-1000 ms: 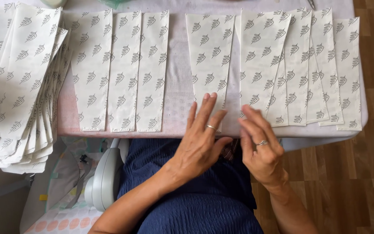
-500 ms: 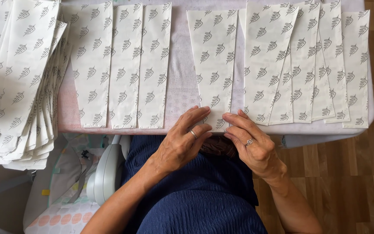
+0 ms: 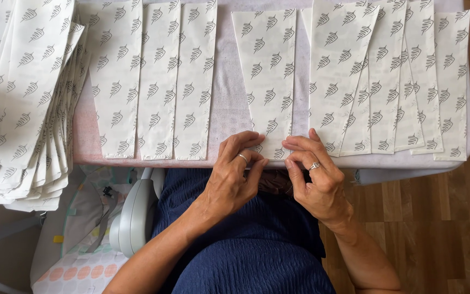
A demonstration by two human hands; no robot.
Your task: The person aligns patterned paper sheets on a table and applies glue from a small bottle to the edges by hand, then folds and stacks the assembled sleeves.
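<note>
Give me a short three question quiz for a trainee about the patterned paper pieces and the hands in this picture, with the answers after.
1. True or false: both hands pinch the near end of the same tapered paper piece.
2. Which group holds the thickest heap: A, the stack overhanging the table's left edge; B, the three pieces laid side by side; C, the single piece at the hands?
3. Fill in: each hand wears a ____ on one finger.

Key
1. True: the left hand and the right hand meet at its narrow near end, at the table edge.
2. A.
3. Ring.
</note>
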